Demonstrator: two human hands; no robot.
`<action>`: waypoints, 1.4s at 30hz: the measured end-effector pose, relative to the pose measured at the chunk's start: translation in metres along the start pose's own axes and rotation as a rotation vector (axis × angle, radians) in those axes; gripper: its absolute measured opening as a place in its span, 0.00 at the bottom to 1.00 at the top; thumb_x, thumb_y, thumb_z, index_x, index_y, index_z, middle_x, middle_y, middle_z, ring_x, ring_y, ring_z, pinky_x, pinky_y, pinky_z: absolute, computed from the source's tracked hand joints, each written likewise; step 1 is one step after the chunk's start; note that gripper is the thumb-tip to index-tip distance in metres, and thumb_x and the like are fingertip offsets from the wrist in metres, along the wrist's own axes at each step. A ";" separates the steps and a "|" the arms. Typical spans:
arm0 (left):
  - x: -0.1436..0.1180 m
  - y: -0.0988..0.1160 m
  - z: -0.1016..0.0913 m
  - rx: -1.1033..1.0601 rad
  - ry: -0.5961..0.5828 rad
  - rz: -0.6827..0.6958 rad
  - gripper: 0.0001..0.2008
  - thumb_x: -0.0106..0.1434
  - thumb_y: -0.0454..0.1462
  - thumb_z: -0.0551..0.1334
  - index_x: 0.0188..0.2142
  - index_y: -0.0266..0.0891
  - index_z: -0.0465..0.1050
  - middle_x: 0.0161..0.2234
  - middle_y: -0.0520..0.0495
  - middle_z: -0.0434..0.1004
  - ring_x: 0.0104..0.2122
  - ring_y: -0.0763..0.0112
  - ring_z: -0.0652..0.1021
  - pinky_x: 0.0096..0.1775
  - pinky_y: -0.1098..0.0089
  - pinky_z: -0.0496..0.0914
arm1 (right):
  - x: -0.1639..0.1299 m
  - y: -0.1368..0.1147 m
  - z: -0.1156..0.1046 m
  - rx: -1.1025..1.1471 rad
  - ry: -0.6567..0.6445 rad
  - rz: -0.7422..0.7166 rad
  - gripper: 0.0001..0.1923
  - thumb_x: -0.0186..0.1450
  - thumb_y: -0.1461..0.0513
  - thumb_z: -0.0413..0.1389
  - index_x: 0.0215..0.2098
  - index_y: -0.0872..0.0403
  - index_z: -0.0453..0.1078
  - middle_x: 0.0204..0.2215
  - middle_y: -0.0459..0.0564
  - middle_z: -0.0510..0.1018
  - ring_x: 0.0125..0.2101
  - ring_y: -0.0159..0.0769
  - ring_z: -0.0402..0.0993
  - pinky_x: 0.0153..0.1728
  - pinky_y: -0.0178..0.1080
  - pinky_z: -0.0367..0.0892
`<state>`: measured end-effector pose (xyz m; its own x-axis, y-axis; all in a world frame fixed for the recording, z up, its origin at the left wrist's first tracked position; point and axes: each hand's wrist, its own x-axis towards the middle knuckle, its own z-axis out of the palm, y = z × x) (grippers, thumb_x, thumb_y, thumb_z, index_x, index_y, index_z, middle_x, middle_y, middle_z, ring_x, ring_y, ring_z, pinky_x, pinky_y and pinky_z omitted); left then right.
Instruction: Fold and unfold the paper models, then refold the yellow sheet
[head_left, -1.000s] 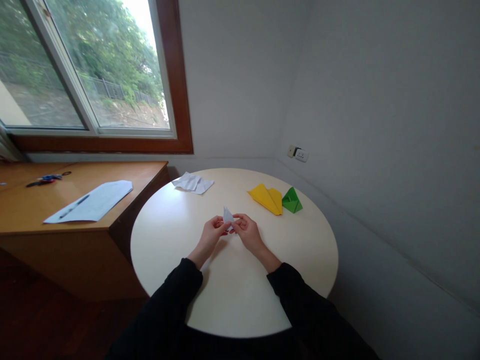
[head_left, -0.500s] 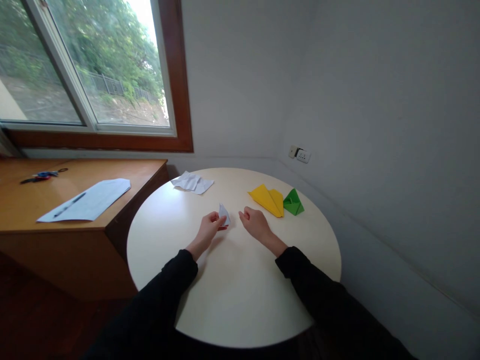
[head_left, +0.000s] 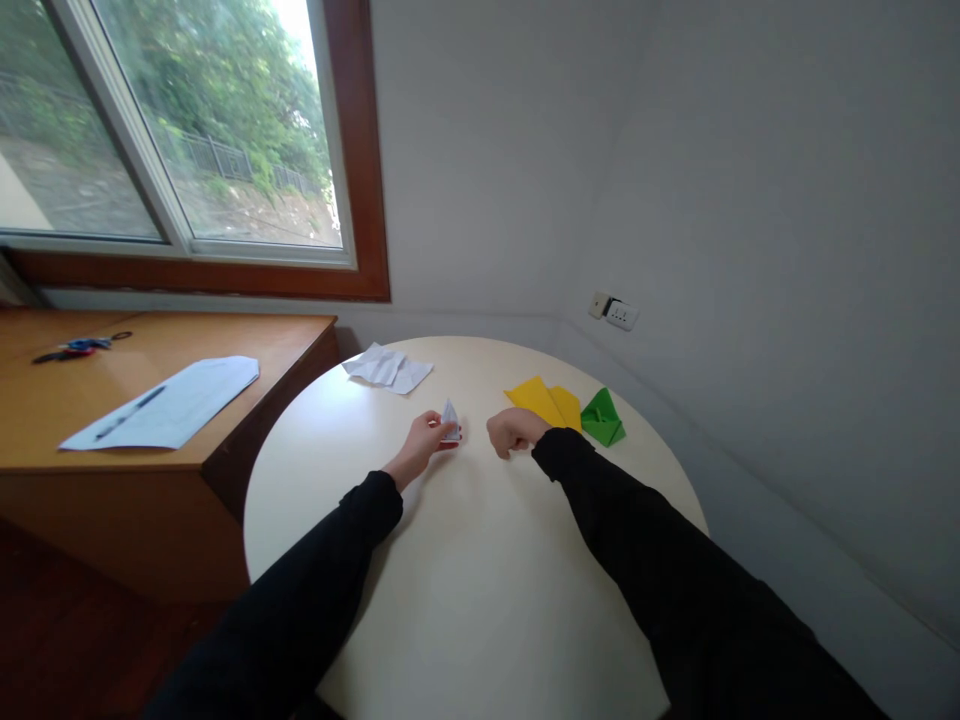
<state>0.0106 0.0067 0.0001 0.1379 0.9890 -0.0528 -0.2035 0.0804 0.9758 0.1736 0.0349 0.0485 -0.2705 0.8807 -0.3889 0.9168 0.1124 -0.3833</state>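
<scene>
1. Starting way over on the left, the wooden side bench (head_left: 225,440) under the window (head_left: 165,130) has a pair of scissors (head_left: 71,349) near its far end, blue handles as far as I can tell, and a white sheet of paper (head_left: 169,402) with a pen (head_left: 129,412) lying across it.
2. Moving onto the round white bench (head_left: 465,600), a crumpled white paper (head_left: 388,369) sits near the far edge, well apart from both hands.
3. Left hand (head_left: 426,440) is next. It's pinching a small folded white paper piece (head_left: 450,422) between thumb and fingertips, so grasping it. The piece sticks up with its point upward, right at bench level near the middle of the round top. Can't tell if its lower edge actually touches the surface. Something small and red shows just under it, too tiny to make out.
4. Right hand (head_left: 514,431) is just to the right of that piece, not touching it. It's curled into a loose fist, knuckles up, and I can't see anything in it. Looks like it rests on the bench, or hangs just over it.
5. Just past the right hand there's a yellow folded paper plane (head_left: 546,402), lying flat, partly hidden by the black sleeve (head_left: 600,500).
6. Right beside the yellow one, touching or nearly so, is a green folded paper shape (head_left: 604,418), pointy and standing up a bit.
7. Further right on the wall (head_left: 750,250) there's a white wall socket (head_left: 619,314), above the bench edge.
</scene>
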 end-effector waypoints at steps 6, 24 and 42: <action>0.028 -0.001 -0.009 -0.040 0.024 0.006 0.15 0.50 0.38 0.68 0.24 0.37 0.61 0.24 0.48 0.73 0.25 0.72 0.77 0.35 0.65 0.73 | 0.018 -0.011 -0.020 0.242 -0.189 -0.056 0.16 0.56 0.56 0.63 0.35 0.58 0.67 0.31 0.48 0.73 0.31 0.32 0.72 0.31 0.36 0.70; 0.040 0.022 -0.010 0.075 -0.211 0.023 0.21 0.47 0.49 0.68 0.21 0.36 0.63 0.22 0.54 0.67 0.27 0.74 0.73 0.39 0.66 0.71 | 0.034 0.003 -0.001 0.722 0.022 -0.295 0.17 0.51 0.56 0.64 0.31 0.54 0.62 0.32 0.45 0.72 0.35 0.31 0.72 0.33 0.32 0.68; 0.033 0.009 -0.014 0.519 -0.292 0.198 0.15 0.53 0.46 0.63 0.22 0.36 0.66 0.18 0.56 0.62 0.20 0.78 0.63 0.22 0.76 0.56 | 0.010 0.021 0.024 0.956 0.066 -0.353 0.16 0.46 0.59 0.65 0.29 0.55 0.64 0.27 0.42 0.73 0.29 0.31 0.72 0.34 0.36 0.65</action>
<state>-0.0001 0.0423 0.0041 0.4199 0.8984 0.1282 0.2346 -0.2440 0.9410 0.1832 0.0353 0.0161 -0.4363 0.8955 -0.0881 0.1616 -0.0183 -0.9867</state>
